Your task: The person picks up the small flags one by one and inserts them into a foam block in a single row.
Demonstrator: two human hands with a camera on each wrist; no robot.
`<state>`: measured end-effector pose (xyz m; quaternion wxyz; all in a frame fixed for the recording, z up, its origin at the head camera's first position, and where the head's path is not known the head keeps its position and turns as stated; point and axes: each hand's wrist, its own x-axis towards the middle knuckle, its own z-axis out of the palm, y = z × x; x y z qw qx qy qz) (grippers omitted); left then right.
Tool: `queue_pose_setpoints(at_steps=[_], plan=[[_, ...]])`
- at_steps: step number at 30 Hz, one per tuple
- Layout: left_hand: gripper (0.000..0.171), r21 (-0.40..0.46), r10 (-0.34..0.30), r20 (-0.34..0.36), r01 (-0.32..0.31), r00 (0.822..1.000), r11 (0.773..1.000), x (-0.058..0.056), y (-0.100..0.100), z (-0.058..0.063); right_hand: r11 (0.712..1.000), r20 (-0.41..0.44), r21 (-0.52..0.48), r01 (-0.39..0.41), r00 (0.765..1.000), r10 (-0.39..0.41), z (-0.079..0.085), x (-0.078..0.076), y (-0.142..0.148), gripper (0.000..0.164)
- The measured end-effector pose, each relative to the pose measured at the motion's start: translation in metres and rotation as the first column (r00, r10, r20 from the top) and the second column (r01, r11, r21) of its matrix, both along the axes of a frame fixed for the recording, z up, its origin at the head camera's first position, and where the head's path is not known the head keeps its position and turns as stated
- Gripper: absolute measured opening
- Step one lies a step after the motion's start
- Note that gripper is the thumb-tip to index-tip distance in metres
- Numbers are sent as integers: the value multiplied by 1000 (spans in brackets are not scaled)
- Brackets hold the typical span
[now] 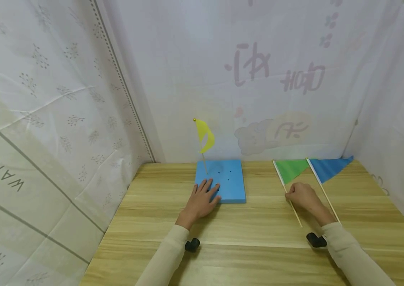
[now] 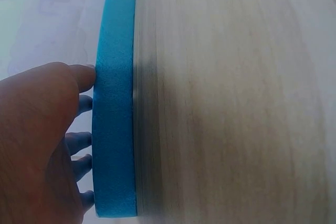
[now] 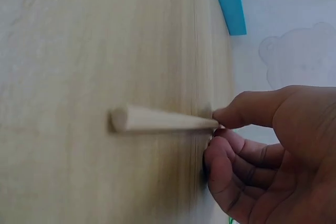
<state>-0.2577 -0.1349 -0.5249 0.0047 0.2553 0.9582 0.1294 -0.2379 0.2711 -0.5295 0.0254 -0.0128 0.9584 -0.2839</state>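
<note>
My left hand splayed, my right hand pinched the green flag; jerking risked snagging the blue flag alongside.

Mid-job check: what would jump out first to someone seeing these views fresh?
Probably the yellow flag, standing near the far left corner of the blue board, where the left hand rests. Next, the green flag and blue flag lying side by side on the table to the board's right, with the right hand pinching the green one's stick.
</note>
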Motion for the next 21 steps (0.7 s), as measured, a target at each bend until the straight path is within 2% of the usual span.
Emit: queue_pose_setpoints(at_steps=[6,16,21], plan=[[59,1,-12,-7,12,1000,1000,-1,-1,-3,1000,38,-21,12,999,-11,3,-1,0,48],[58,4,-18,-19,18,1000,1000,-3,-2,-6,993,114,-112,26,993,-13,10,0,0,36],[59,-14,-11,-21,11,1000,1000,-4,-3,-10,994,85,-111,12,996,-3,11,-2,1,33]])
